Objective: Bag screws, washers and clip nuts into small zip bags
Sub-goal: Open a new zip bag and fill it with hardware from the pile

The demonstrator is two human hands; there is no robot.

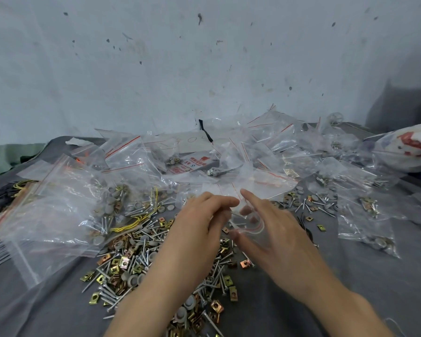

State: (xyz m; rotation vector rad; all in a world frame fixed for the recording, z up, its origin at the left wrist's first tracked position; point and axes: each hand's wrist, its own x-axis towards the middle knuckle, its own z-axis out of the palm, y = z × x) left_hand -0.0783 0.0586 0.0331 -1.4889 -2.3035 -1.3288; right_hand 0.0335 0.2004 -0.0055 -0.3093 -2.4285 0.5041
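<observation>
A loose heap of silver screws, grey washers and brass clip nuts (pixel 131 259) lies on the grey cloth in front of me. Above the heap my right hand (pixel 272 234) holds a small clear zip bag (pixel 249 227) with a red seal line, its mouth curved open between thumb and fingers. My left hand (pixel 199 224) pinches a screw at the bag's mouth, fingertips touching the plastic. The screw's tip is blurred and partly hidden by my fingers.
Many clear zip bags (pixel 136 164), some filled, pile up behind the heap to the wall. A large bag (pixel 58 205) lies at left over yellow wire ties (pixel 129 224). More filled bags (pixel 370 229) sit right, and a white printed plastic bag (pixel 408 147) far right.
</observation>
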